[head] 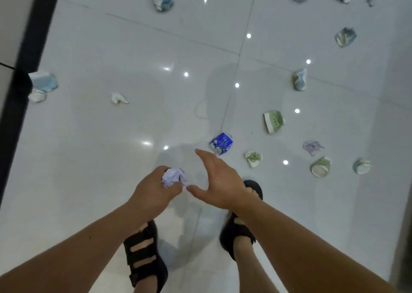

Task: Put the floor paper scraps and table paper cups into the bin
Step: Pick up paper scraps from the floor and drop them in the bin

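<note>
In the head view the person stands on a glossy white tiled floor [100, 47] and looks down at both arms and at two feet in black sandals [145, 252]. The left hand [153, 190] is grasping a crumpled lilac paper ball [172, 177] — the fingers and thumb are curled around it, above the floor. The right hand [217, 181] is released, with fingers straight and spread, and holds nothing. Its fingertips are near a dark blue scrap [221, 146] that lies on the floor, but apart from it. More crumpled pieces lie scattered on the tiles. To the right there are a green crushed piece [273, 121], a small green one [253, 158] and a lilac scrap [312, 147]. To the left there are a white scrap [118, 98] and a pale blue lump [43, 82] — this last one is just beside a dark strip [29, 36] along the left edge.
</note>
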